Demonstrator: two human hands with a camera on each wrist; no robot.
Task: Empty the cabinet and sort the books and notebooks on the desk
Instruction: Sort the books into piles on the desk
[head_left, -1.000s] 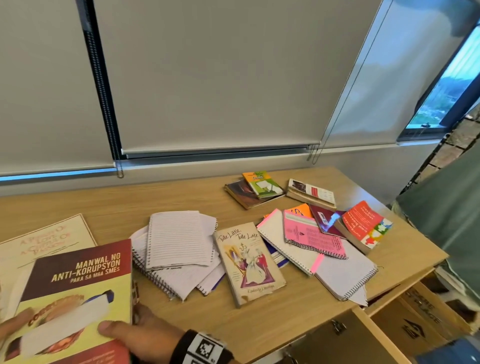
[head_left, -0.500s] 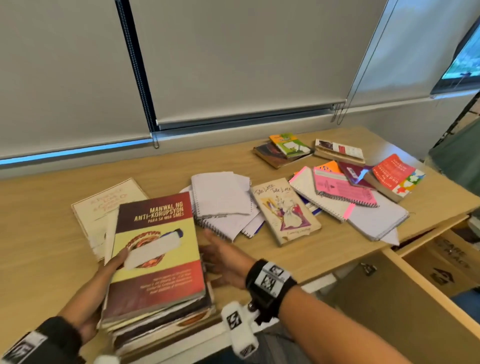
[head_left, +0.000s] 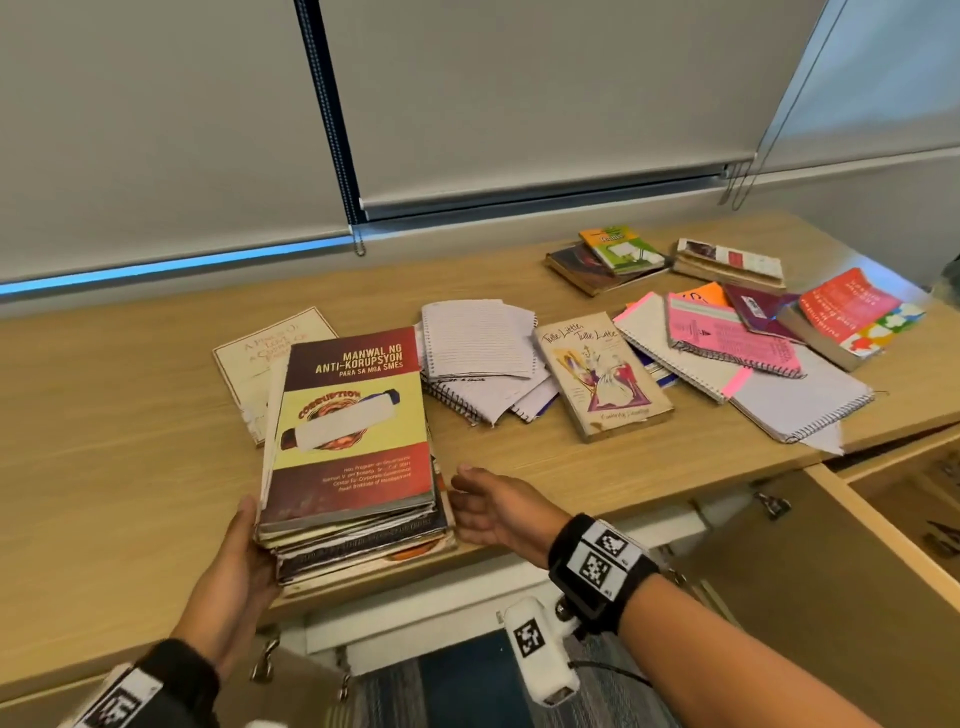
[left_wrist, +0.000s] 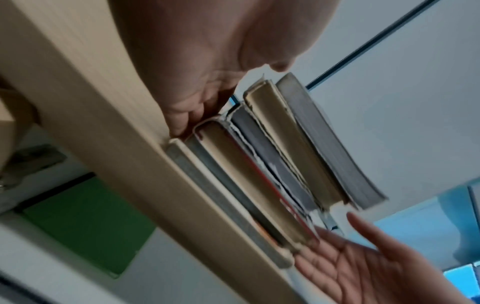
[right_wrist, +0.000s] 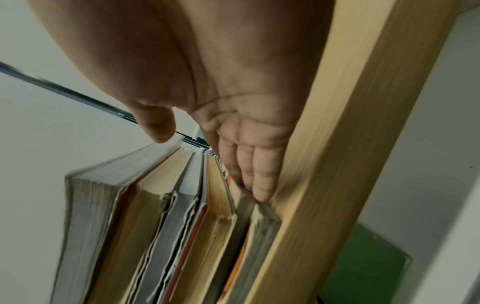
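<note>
Stack (head_left: 353, 415): laid at desk (head_left: 130, 415) edge.
Left hand (head_left: 236, 571): released, flat against side.
Right hand (head_left: 493, 506): released; fingertips' (right_wrist: 259, 191) contact seen only wrist-side.

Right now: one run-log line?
scene: book stack on desk front edge | left hand: open, flat against stack's left side | right hand: open, at stack's right side

Head view: bright, even, soft daylight. Pale grey roller blinds (head_left: 545, 93) drawn, faintly glowing; thin blue-white strip of light (head_left: 171, 267) under left blind. Light-wood desk (head_left: 104, 415) matte, evenly lit; soft short shadow at near side of tall stack of books (head_left: 358, 525). Wide-angle bend: dark blind frame (head_left: 327, 114) leans, desk edge curves toward corners. Far covers slightly soft. Wrist views dimmer: left hand (left_wrist: 197, 61) and right hand (right_wrist: 233, 92) close to lens, shaded, unfocused; desk edge and page edges smeared by motion blur.
</note>
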